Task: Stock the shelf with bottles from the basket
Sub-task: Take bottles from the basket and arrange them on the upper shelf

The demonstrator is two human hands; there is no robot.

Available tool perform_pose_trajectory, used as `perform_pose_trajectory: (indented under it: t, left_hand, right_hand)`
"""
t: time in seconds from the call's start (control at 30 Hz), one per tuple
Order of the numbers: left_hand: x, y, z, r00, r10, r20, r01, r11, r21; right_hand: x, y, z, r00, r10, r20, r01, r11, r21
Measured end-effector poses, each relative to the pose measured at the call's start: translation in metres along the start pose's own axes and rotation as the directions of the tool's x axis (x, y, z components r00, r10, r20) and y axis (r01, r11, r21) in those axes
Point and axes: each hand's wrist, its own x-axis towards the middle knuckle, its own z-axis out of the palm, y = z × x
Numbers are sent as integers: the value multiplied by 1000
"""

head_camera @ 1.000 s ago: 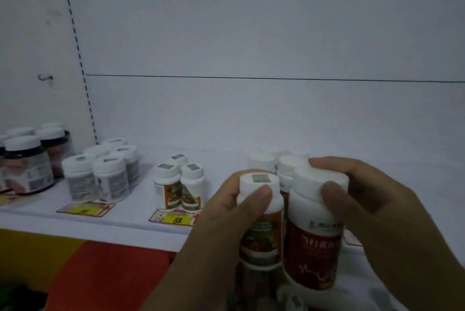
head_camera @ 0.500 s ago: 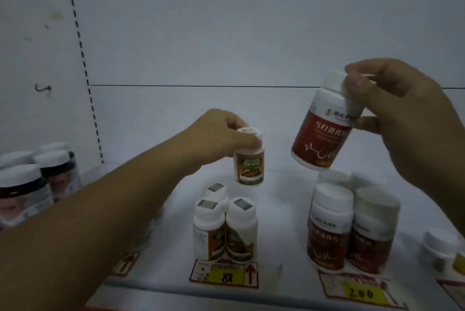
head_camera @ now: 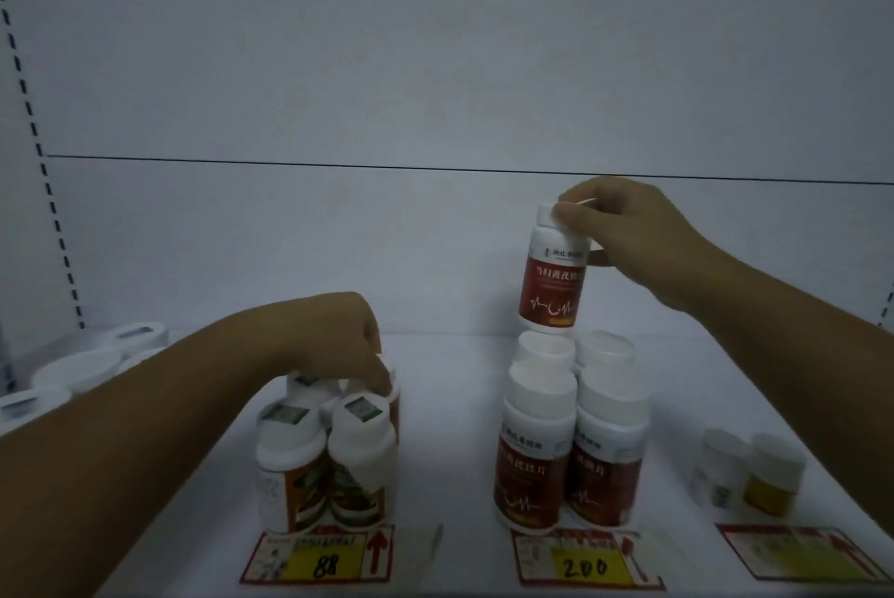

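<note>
My right hand (head_camera: 624, 239) grips the white cap of a large red-labelled bottle (head_camera: 551, 287), which hangs upright just above the cap of a rear bottle in the red-labelled group (head_camera: 571, 442) on the white shelf (head_camera: 454, 428). My left hand (head_camera: 338, 336) reaches over the group of small orange-labelled bottles (head_camera: 329, 457). Its fingertips pinch the cap of a small bottle (head_camera: 387, 392) at the back right of that group, which is mostly hidden by the front bottles. The basket is out of view.
Price tags marked 88 (head_camera: 319, 559) and 200 (head_camera: 585, 563) lie at the shelf's front edge. Two small bottles (head_camera: 750, 476), one yellow-labelled, stand at the right. White-capped jars (head_camera: 77, 370) sit at the far left. The white back panel rises behind.
My left hand has lowered the small bottle into the back of the orange-labelled group. My right hand has brought the large bottle down and left, over the red-labelled group.
</note>
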Motion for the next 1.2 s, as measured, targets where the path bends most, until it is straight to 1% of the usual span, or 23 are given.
perform_pose_trajectory:
  t: [0.17,0.23,0.37,0.43,0.53,0.6,0.67,0.77,0.87,0.9,0.97,1.03,1.07,1.13,1.17,1.2]
  left_hand:
    - [-1,0,2,1000,0,-14,0,1000,11]
    - [-1,0,3,1000,6,-10,-6,1000,16]
    - [-3,-3,2,999,25,-22,-26,999,-25]
    - [-2,-6,2,997,44,-61,-46,998,-40]
    - [-6,-4,1,984,87,-155,-95,994,-50]
    - [-12,5,-1,972,129,-195,-133,991,-7]
    - [-22,19,-4,959,171,-228,-174,985,8]
    - [-42,44,-7,920,226,-321,-240,971,-4]
    - [-65,70,-2,860,268,-434,-317,947,-45]
    - [-75,83,4,840,275,-467,-353,931,-87]
    - [-98,112,23,816,279,-506,-432,876,-215]
    - [-117,142,52,830,276,-484,-477,801,-362]
    - [-124,157,68,845,281,-454,-483,767,-423]
    - [-133,185,104,875,330,-354,-475,721,-504]
    - [-136,196,123,883,365,-294,-468,721,-510]
    - [-136,204,141,890,394,-231,-456,744,-488]
  right_hand:
    - [22,4,0,996,-8,94,16,996,-85]
    - [25,10,5,985,24,171,2,988,-152]
    - [21,19,14,914,149,377,-46,962,-269]
    - [20,24,17,876,195,440,-55,949,-310]
    - [16,32,20,842,238,484,-48,927,-372]
    - [11,33,21,825,264,500,-39,909,-415]
    - [7,30,18,831,264,490,7,875,-484]
    - [1,23,0,900,143,412,151,785,-601]
    - [-24,14,-29,937,15,349,208,779,-592]
    - [-39,14,-43,946,-38,321,232,772,-591]
    - [-78,21,-74,954,-212,213,298,758,-579]
    - [-126,34,-105,915,-390,106,379,737,-560]
    - [-151,40,-117,887,-453,93,423,712,-561]
    - [-200,55,-139,838,-531,127,503,661,-557]
    - [-224,63,-148,812,-563,156,546,636,-546]
    - [-247,72,-154,789,-585,189,583,614,-532]
